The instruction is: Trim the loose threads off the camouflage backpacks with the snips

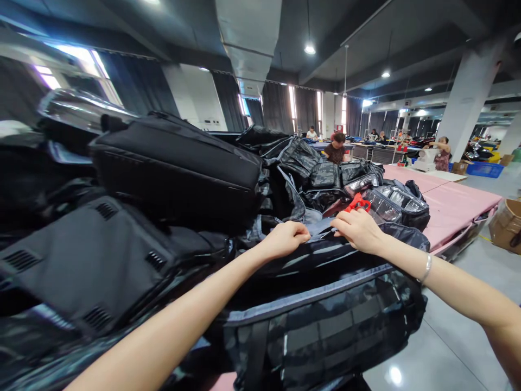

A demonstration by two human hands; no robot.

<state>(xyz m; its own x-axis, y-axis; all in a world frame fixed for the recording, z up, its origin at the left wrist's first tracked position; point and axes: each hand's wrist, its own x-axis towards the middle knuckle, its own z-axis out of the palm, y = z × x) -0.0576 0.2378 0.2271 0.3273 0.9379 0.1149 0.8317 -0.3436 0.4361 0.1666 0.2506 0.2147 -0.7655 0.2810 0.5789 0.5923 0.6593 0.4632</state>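
My left hand [287, 239] and my right hand [358, 229] are close together over a dark camouflage bag [337, 326] with a grey-bound edge. The left fingers are pinched on a grey strip [319, 228] at the bag's far edge. My right hand is closed at the other end of that strip. Red-handled scissors [358, 202] show just above the right hand; whether its fingers hold them is hard to tell. The blades are mostly hidden. A silvery bracelet circles the right wrist.
A large black bag [175, 168] and a dark panel with slotted patches [89, 260] lie at the left. More bags with clear pockets [396, 203] are piled beyond my hands. A pink-topped table [451, 203] stands right, people work behind, and a cardboard box [506, 225] is on the floor.
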